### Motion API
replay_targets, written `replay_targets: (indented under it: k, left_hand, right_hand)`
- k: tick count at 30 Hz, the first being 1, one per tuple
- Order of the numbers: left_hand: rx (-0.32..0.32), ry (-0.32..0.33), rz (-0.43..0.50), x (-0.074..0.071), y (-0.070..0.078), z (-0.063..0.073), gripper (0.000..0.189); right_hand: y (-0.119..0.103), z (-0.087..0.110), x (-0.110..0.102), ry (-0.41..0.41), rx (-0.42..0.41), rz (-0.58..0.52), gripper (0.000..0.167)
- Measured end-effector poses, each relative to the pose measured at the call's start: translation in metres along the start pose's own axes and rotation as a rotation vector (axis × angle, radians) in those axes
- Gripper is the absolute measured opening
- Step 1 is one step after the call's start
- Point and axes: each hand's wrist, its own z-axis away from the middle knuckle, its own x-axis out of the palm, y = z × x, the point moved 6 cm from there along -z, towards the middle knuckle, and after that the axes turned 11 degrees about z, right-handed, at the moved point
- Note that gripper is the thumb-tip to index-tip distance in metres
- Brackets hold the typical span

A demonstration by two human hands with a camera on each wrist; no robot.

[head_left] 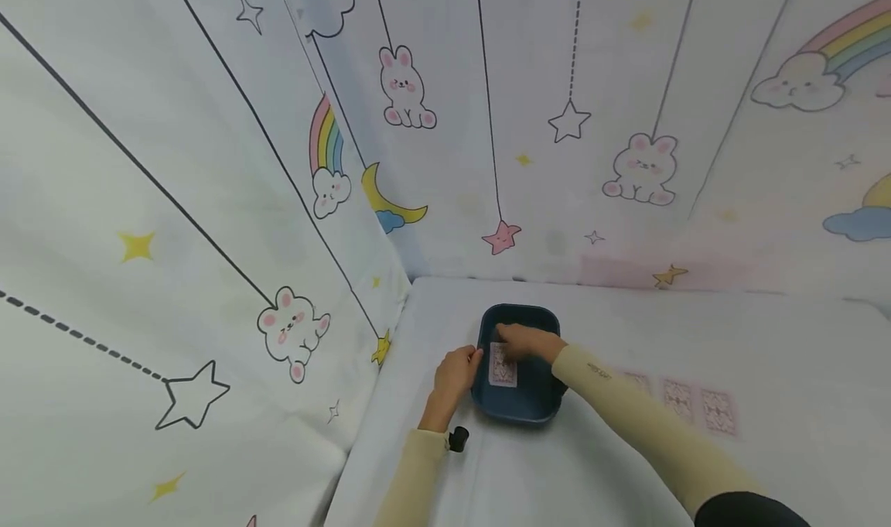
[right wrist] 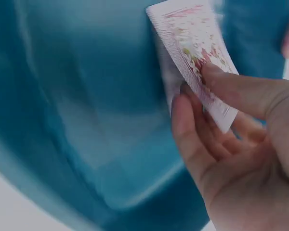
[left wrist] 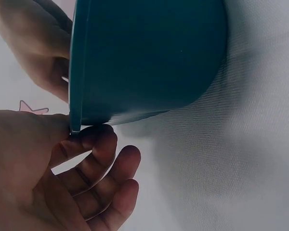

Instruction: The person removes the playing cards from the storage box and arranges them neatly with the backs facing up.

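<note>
A dark blue plastic basin [head_left: 518, 417] with rounded corners sits on the white table. At its left side my left hand [head_left: 455, 374] pinches the rim, thumb over the edge and index finger beneath; the other fingers curl loosely below the rim in the left wrist view. Inside the basin my right hand [head_left: 525, 343] pinches a playing card [right wrist: 190, 43] between thumb and fingers. The card has a pale border and a reddish pattern, blurred in the right wrist view. A paler edge shows behind it; I cannot tell whether that is a second card.
Right of the basin, playing cards lie in a row: one [head_left: 636, 380] partly hidden by the right sleeve, a middle one [head_left: 677, 399] and a right one [head_left: 718, 412]. Cloth walls [head_left: 445, 163] printed with rabbits and stars stand behind and left of the table [head_left: 647, 473].
</note>
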Motion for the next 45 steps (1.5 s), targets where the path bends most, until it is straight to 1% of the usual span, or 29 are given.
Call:
replay_targets:
  k: [2, 3, 5, 8, 9, 11, 13, 16, 18, 19, 22, 25, 28, 29, 32, 36, 39, 42, 45]
  left_hand:
    - [-0.010, -0.003, 0.014, 0.001, -0.001, 0.000, 0.036]
    - [-0.017, -0.005, 0.021, 0.001, -0.002, 0.000, 0.036]
    - [-0.033, -0.006, 0.032, 0.001, -0.004, 0.001, 0.035]
    - [-0.045, -0.003, 0.040, 0.001, -0.006, 0.002, 0.034]
    - [-0.048, -0.003, 0.038, 0.001, -0.006, 0.002, 0.034]
    - [-0.050, -0.002, 0.032, 0.001, -0.006, 0.003, 0.034]
    - [-0.056, -0.004, 0.024, 0.001, -0.006, 0.003, 0.033]
    - [-0.064, -0.004, 0.017, 0.000, -0.007, 0.003, 0.032]
    - [-0.065, -0.003, 0.024, 0.000, -0.007, 0.003, 0.032]
    - [-0.067, -0.004, 0.026, -0.001, -0.006, 0.004, 0.031]
    - [-0.061, -0.007, 0.030, 0.000, -0.005, 0.003, 0.032]
    - [-0.064, -0.017, 0.031, 0.003, -0.003, 0.001, 0.032]
    - [-0.060, -0.027, 0.041, 0.007, 0.001, 0.000, 0.032]
    - [-0.060, -0.027, 0.041, 0.006, 0.002, -0.001, 0.033]
    - [-0.058, -0.028, 0.039, 0.006, 0.002, -0.001, 0.034]
    - [-0.059, -0.029, 0.035, 0.006, 0.002, -0.001, 0.034]
    - [-0.067, -0.031, 0.037, 0.006, 0.001, -0.001, 0.034]
    - [-0.069, -0.034, 0.038, 0.006, 0.000, -0.001, 0.034]
    - [-0.063, -0.031, 0.043, 0.004, 0.000, -0.002, 0.034]
  right_hand:
    - [0.004, 0.007, -0.007, 0.007, -0.052, -0.069, 0.025]
    - [0.006, 0.013, -0.012, 0.016, -0.086, -0.101, 0.018]
    - [0.014, 0.029, -0.020, 0.034, -0.138, -0.176, 0.015]
    - [0.037, 0.064, -0.031, 0.073, -0.176, -0.256, 0.018]
    - [0.049, 0.078, -0.033, 0.083, -0.168, -0.293, 0.021]
    - [0.078, 0.109, -0.036, 0.105, -0.155, -0.355, 0.025]
    - [0.111, 0.143, -0.036, 0.133, -0.142, -0.404, 0.031]
    - [0.168, 0.194, -0.030, 0.173, -0.070, -0.424, 0.041]
    - [0.205, 0.226, -0.024, 0.177, 0.008, -0.417, 0.048]
    - [0.223, 0.242, -0.019, 0.169, 0.060, -0.409, 0.051]
    - [0.267, 0.281, -0.005, 0.103, 0.184, -0.395, 0.054]
    - [0.295, 0.308, 0.011, 0.030, 0.270, -0.393, 0.049]
    - [0.309, 0.324, 0.024, 0.004, 0.307, -0.386, 0.042]
    - [0.312, 0.325, 0.027, 0.009, 0.314, -0.374, 0.040]
    - [0.315, 0.323, 0.035, 0.046, 0.329, -0.303, 0.038]
    - [0.316, 0.317, 0.040, 0.119, 0.341, -0.161, 0.030]
    - [0.318, 0.312, 0.042, 0.174, 0.355, -0.094, 0.027]
    - [0.319, 0.310, 0.042, 0.219, 0.389, -0.051, 0.034]
    - [0.316, 0.309, 0.040, 0.248, 0.398, 0.013, 0.034]
